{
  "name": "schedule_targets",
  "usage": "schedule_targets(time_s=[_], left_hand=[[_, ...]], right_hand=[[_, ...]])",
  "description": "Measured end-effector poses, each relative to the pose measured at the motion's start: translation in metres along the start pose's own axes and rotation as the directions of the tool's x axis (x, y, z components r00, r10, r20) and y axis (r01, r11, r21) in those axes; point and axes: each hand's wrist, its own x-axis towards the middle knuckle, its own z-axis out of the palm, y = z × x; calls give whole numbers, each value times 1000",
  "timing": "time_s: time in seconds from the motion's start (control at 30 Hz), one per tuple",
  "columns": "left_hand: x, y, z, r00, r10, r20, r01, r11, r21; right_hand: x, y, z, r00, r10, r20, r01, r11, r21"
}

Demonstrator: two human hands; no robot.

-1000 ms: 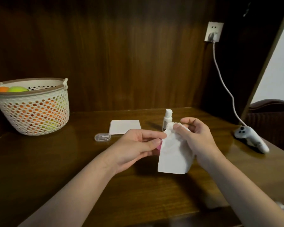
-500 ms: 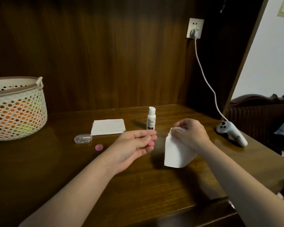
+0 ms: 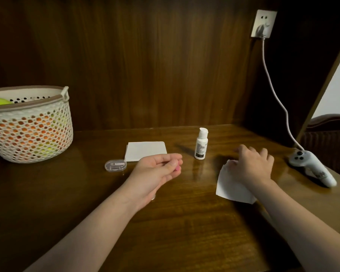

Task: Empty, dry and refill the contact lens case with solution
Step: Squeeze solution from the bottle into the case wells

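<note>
My left hand (image 3: 157, 171) hovers over the table's middle and pinches a small pink lens case part (image 3: 177, 169) at its fingertips; most of that part is hidden by the fingers. My right hand (image 3: 252, 164) lies palm down with spread fingers on a white tissue (image 3: 231, 188) that lies on the table. The white solution bottle (image 3: 201, 144) stands upright with its cap on between and behind the two hands, touched by neither.
A folded white tissue stack (image 3: 145, 151) and a clear plastic box (image 3: 115, 165) lie behind my left hand. A woven basket (image 3: 30, 132) of coloured balls stands far left. A white controller (image 3: 312, 167) lies at the right edge below a cable (image 3: 273, 91).
My right hand lowered the tissue from the air onto the table, further right, and spread its fingers on it. My left hand keeps the pink part pinched.
</note>
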Motion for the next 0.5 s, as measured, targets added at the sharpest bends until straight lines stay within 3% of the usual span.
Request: schedule_targets(time_s=[0.1,0.17,0.23,0.3,0.37,0.5], left_hand=[[5,1,-9,984,167,-68,-136,934,331],[10,4,-14,960,271,-65,-187,799,571],[14,7,-17,944,328,-34,-205,665,718],[18,8,-20,941,338,11,-203,540,816],[21,8,-24,943,329,58,-203,427,881],[28,4,-31,949,304,80,-189,347,919]], right_hand=[[5,-26,0,997,-16,-79,36,963,266],[11,-50,-3,999,16,37,-35,809,587],[16,-74,-3,976,37,214,-192,607,771],[21,-93,3,955,78,285,-283,518,807],[22,-106,14,955,136,264,-296,498,815],[12,-111,41,977,175,119,-197,541,818]])
